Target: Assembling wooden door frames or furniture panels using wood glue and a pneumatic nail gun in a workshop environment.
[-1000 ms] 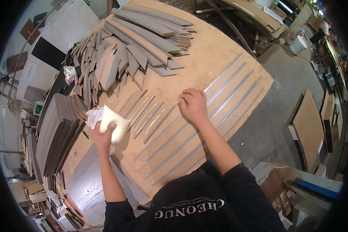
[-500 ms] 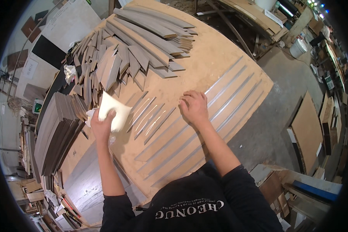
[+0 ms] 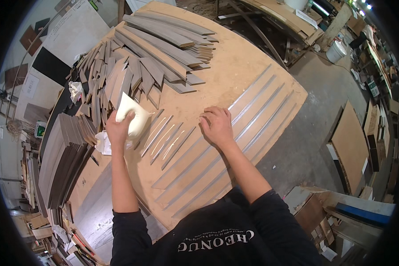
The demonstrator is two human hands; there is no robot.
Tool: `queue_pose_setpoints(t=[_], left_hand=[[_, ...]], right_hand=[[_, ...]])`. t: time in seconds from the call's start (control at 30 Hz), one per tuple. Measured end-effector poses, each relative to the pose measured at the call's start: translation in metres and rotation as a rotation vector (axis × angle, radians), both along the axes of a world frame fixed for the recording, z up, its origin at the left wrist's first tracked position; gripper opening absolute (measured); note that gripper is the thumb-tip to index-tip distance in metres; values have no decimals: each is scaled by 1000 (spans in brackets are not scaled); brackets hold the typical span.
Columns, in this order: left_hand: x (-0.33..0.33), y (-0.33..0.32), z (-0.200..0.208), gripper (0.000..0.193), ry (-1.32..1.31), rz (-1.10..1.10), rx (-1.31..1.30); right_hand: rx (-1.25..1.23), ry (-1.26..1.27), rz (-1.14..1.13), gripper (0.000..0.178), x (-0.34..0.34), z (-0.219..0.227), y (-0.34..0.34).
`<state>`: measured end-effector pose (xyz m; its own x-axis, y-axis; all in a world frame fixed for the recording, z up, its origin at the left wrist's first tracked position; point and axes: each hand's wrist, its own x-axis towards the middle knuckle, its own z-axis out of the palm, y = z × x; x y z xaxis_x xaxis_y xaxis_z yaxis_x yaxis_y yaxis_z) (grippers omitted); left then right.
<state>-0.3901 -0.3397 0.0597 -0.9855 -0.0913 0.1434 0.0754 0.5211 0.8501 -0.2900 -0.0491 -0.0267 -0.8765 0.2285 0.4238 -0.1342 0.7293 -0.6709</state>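
Note:
My left hand grips a soft cream-coloured glue bag, thumb pressed into its side. The bag's narrow tip points right, above several short wooden strips laid side by side. Wavy lines of white glue lie along some of them. My right hand rests on the boards to the right, fingers bent and a little apart, with nothing seen in it. Beneath its wrist, long wooden strips with grey edges run in parallel rows. My palm hides what is under it.
A heap of cut grey-brown wood pieces covers the table's far left. Stacked curved boards stand at the left, near crumpled white paper. Beyond the table's right edge are a white bucket and a leaning panel.
The view has shifted slightly. The glue bag has tilted, its tip now showing over the short strips. My right hand stays in about the same place on the boards.

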Motion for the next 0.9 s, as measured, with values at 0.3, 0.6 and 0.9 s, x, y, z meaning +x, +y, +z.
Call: queue_pose_setpoints(t=[0.3, 0.6, 0.9], left_hand=[[22, -43, 2, 29, 15, 52, -97], [49, -79, -8, 30, 0, 86, -144], [74, -96, -21, 37, 17, 215, -249]], right_hand=[[12, -2, -11, 12, 0, 1, -2], [-4, 39, -33, 15, -1, -13, 0], [203, -67, -21, 36, -3, -4, -7]])
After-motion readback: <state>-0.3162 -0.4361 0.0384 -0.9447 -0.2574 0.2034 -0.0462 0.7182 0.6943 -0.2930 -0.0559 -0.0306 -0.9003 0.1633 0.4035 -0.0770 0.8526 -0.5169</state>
